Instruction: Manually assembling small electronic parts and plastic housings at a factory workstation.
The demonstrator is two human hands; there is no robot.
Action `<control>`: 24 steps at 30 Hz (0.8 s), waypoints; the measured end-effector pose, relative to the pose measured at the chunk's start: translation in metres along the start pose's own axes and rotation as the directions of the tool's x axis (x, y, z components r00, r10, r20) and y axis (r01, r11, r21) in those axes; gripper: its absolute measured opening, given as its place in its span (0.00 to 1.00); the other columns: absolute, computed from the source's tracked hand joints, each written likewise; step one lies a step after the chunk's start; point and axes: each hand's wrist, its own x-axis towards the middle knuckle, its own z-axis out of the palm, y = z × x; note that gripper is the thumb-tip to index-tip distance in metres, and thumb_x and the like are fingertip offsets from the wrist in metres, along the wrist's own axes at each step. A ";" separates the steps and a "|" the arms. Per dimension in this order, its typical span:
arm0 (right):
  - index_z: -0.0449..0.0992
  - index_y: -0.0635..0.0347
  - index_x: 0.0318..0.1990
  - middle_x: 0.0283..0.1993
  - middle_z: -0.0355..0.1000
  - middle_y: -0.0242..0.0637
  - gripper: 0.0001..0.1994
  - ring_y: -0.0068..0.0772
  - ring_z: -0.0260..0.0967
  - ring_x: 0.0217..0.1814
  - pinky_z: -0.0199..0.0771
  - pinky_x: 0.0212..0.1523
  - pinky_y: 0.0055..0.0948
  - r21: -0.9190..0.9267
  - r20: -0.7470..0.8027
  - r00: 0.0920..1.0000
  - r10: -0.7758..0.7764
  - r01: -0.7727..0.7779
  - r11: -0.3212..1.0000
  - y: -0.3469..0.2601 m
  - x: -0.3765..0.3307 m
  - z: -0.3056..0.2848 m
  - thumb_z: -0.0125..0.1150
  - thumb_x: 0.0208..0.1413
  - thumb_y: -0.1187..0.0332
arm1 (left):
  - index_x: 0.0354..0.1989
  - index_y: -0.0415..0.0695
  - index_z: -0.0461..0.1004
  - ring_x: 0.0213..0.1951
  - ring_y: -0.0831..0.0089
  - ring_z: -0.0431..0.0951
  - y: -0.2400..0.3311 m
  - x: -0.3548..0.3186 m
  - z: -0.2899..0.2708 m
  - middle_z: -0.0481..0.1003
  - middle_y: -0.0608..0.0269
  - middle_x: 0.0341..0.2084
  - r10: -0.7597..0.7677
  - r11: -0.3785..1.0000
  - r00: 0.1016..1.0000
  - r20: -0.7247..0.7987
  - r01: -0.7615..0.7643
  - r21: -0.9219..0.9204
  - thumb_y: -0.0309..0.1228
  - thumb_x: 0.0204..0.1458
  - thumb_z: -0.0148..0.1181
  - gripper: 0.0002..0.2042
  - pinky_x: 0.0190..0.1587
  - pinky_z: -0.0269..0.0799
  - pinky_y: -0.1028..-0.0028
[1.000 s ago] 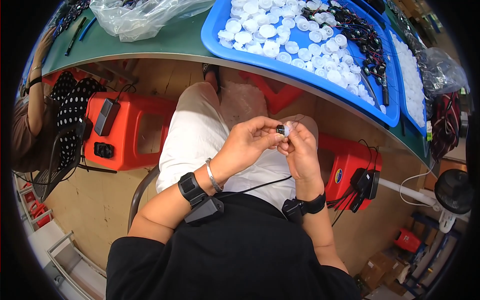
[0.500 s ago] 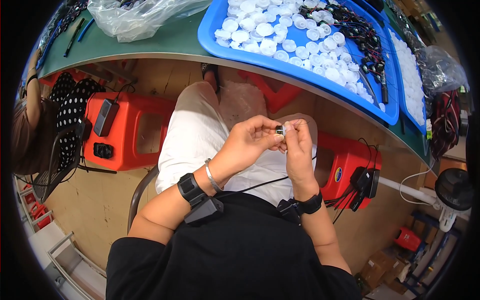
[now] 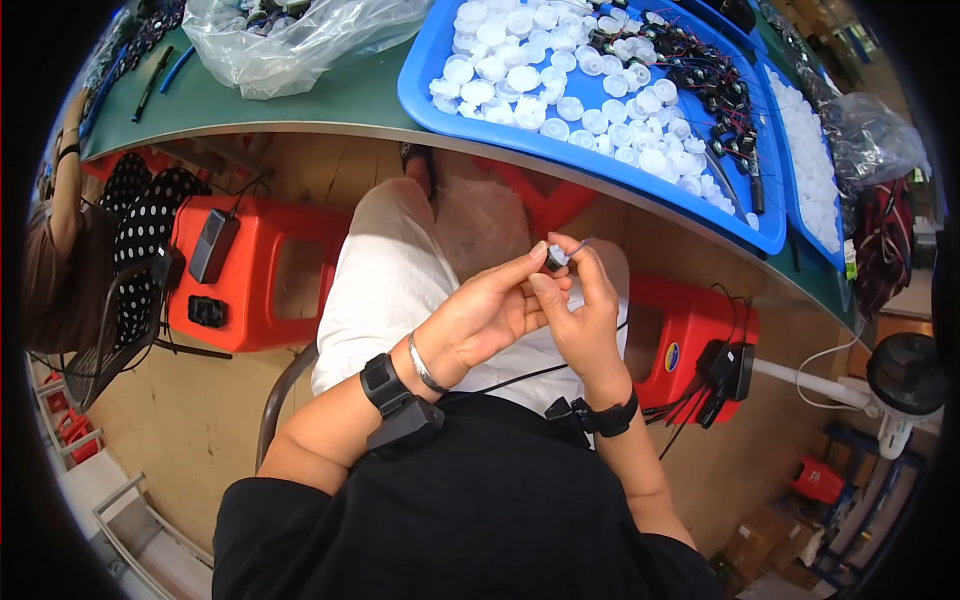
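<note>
Above my lap, both hands pinch a small black round part with a white plastic cap [image 3: 556, 258] on it. Thin wires stick out of it beside the right fingertips. My left hand [image 3: 498, 312] has its thumb and forefinger on the black side, palm turned partly upward. My right hand [image 3: 586, 312] grips from the other side, its forefinger near the white cap. Beyond them on the table is a blue tray [image 3: 425, 88] holding many translucent white caps [image 3: 530, 80] and a heap of black wired parts [image 3: 715, 85]. A black pen [image 3: 757, 190] lies at the tray's right end.
The green table [image 3: 260, 112] curves across the top, with a plastic bag [image 3: 290, 60] of parts on it. A second blue tray [image 3: 836, 245] of caps stands at right. Red stools [image 3: 250, 290] flank my legs. A person [image 3: 62, 220] sits at left; a fan [image 3: 905, 375] is at right.
The small capped part has turned in my fingers, showing more of its white cap. My left palm has opened upward, and my right thumb and forefinger have shifted their hold.
</note>
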 end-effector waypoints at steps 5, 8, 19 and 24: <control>0.73 0.65 0.41 0.35 0.72 0.43 0.11 0.45 0.70 0.35 0.69 0.37 0.36 -0.335 0.032 0.952 -0.304 0.297 0.894 -0.009 0.010 -0.005 0.64 0.50 0.71 | 0.49 0.44 0.71 0.46 0.75 0.74 0.005 -0.006 0.011 0.74 0.63 0.44 -0.015 1.000 1.000 0.008 0.015 0.025 0.42 0.62 0.50 0.15 0.51 0.70 0.71; 0.74 0.65 0.35 0.31 0.72 0.42 0.09 0.44 0.69 0.31 0.66 0.31 0.37 -0.463 0.127 0.871 -0.474 0.475 0.749 -0.020 0.016 -0.017 0.64 0.46 0.72 | 0.51 0.45 0.70 0.47 0.76 0.73 0.004 -0.006 0.009 0.73 0.65 0.45 -0.037 0.993 0.995 0.092 0.026 0.115 0.42 0.62 0.49 0.16 0.52 0.69 0.71; 0.73 0.68 0.45 0.40 0.74 0.46 0.16 0.47 0.72 0.39 0.71 0.38 0.37 -0.588 -0.026 0.806 -0.591 0.465 0.661 -0.082 0.040 -0.080 0.66 0.49 0.73 | 0.42 0.38 0.75 0.37 0.75 0.76 0.141 -0.054 0.117 0.76 0.61 0.37 0.805 -0.282 0.272 0.527 -0.606 0.744 0.30 0.53 0.62 0.11 0.41 0.71 0.76; 0.75 0.65 0.39 0.37 0.75 0.42 0.07 0.44 0.72 0.38 0.70 0.39 0.36 -0.641 -0.226 0.811 -0.540 0.294 0.709 -0.078 0.068 -0.103 0.61 0.51 0.76 | 0.45 0.38 0.75 0.43 0.65 0.76 0.225 -0.034 0.112 0.77 0.54 0.39 0.650 -0.755 -0.179 0.739 -0.041 0.654 0.30 0.52 0.62 0.13 0.46 0.70 0.71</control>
